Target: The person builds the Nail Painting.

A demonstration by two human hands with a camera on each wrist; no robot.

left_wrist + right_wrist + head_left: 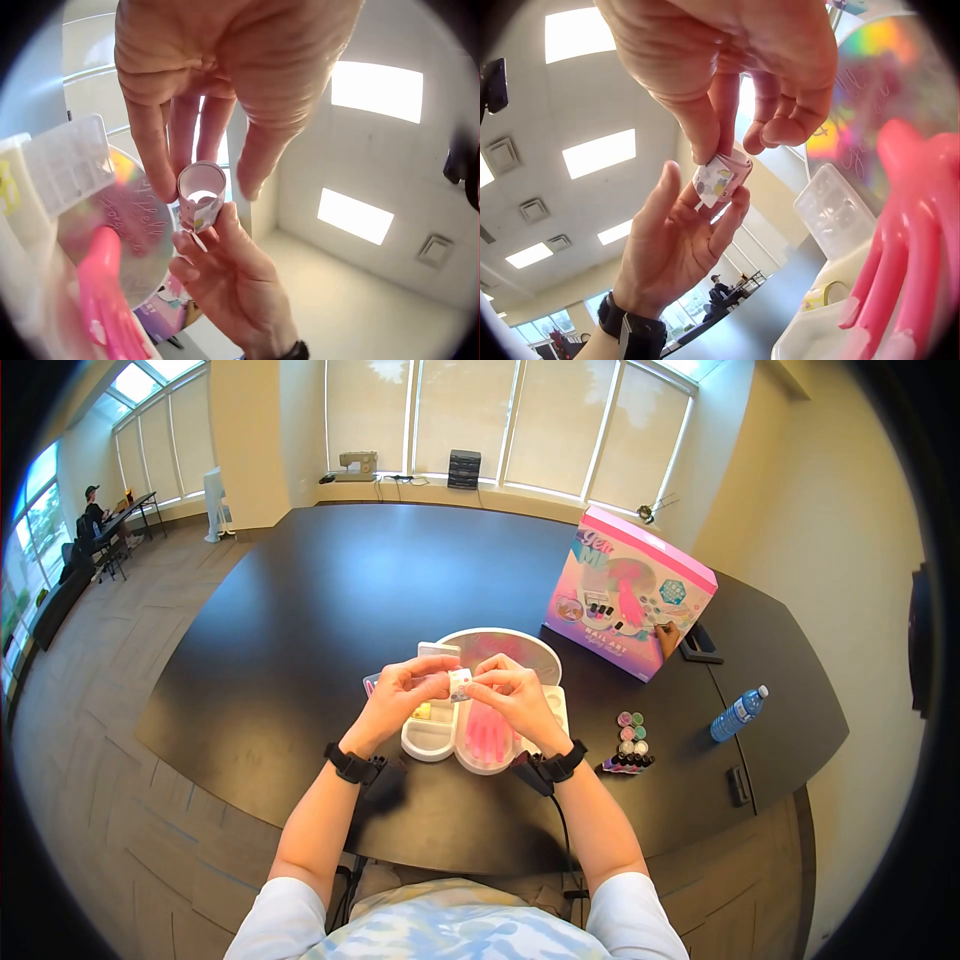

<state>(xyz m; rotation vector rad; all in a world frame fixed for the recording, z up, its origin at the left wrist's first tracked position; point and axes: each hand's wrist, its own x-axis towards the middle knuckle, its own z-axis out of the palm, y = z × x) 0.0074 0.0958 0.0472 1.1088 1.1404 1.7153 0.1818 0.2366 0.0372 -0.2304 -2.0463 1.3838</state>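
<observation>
A small roll of white and pink printed sticker strip is held up between my hands, over the white nail-art tray. My right hand pinches the roll's edge between thumb and index finger. On the other side, my left hand touches the roll with its fingertips; its thumb stands clear of it in both wrist views. A small loose end sticks out from the roll in the left wrist view. Below lies a pink model hand with pale nails. A yellow roll sits in a tray compartment.
An iridescent oval panel and a clear lid stand at the tray's back. To the right are small glitter jars, dark-capped bottles and a water bottle. A nail-art box stands behind. Someone sits far left.
</observation>
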